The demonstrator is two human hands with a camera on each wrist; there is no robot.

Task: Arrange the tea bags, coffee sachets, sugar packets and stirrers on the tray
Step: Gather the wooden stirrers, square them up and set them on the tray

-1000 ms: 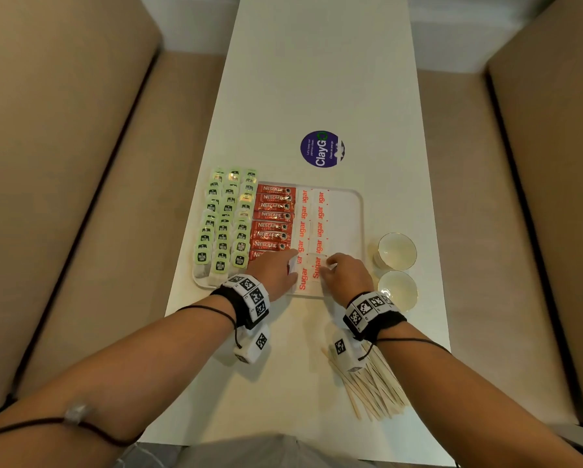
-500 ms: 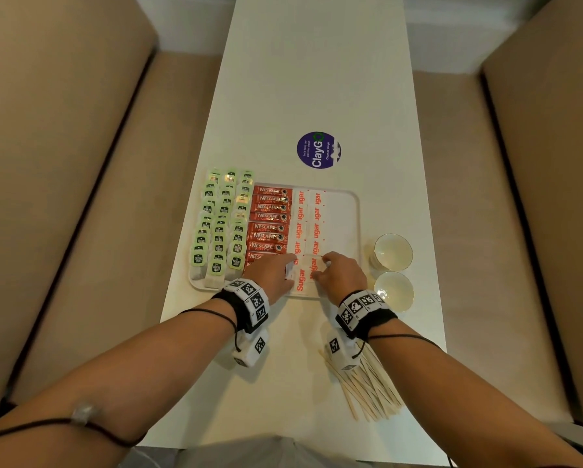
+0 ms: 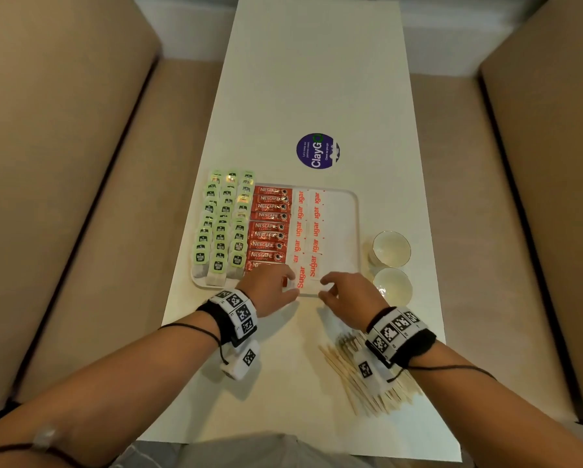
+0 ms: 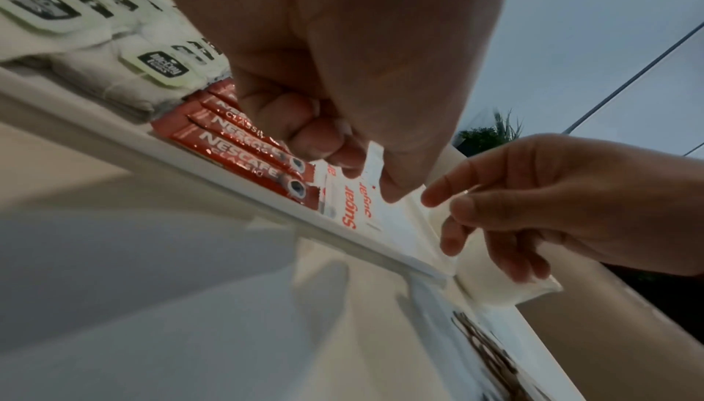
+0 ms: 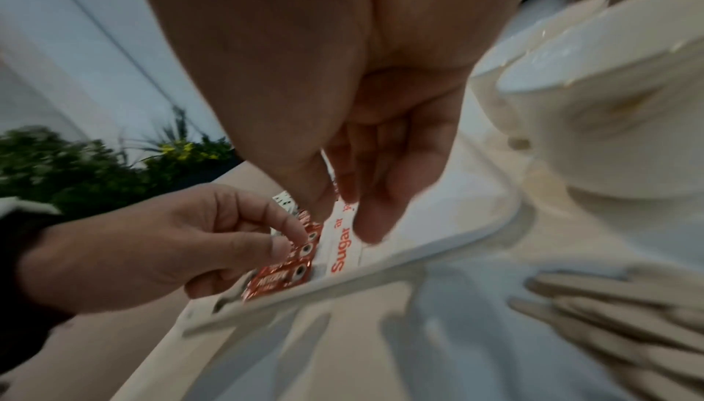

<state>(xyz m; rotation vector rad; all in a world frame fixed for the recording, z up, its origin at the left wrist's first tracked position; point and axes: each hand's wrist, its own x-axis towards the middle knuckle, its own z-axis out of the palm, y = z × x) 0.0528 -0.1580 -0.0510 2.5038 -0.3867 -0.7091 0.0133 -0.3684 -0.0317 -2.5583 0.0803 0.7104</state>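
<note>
The white tray [image 3: 346, 211] lies at the centre of the long white table [image 3: 317, 79]. Tea bags [image 3: 222, 228] with green tags fill 3 columns on its 9 o'clock side. Red coffee sachets [image 3: 268, 228] form 1 column just beside them. Sugar packets [image 3: 307, 231] form 2 columns next, toward 3 o'clock; the remaining strip of the tray is bare.

Left hand [image 3: 266, 290]: at the tray's 6 o'clock edge, over the nearest coffee sachets. Fingers curled; the left wrist view places thumb and fingertips at the near end of a sugar packet, but whether they pinch it cannot be determined.

Right hand [image 3: 349, 295]: at the 6 o'clock edge, just beside the sugar columns. Fingers relaxed, slightly spread, grasping nothing.

Wooden stirrers [image 3: 367, 383] lie in a pile on the table at 5 o'clock from the tray, partly under the right wrist. 2 white cups [image 3: 391, 261] stand at 3 o'clock. A round purple sticker [image 3: 318, 151] sits at 12 o'clock.
</note>
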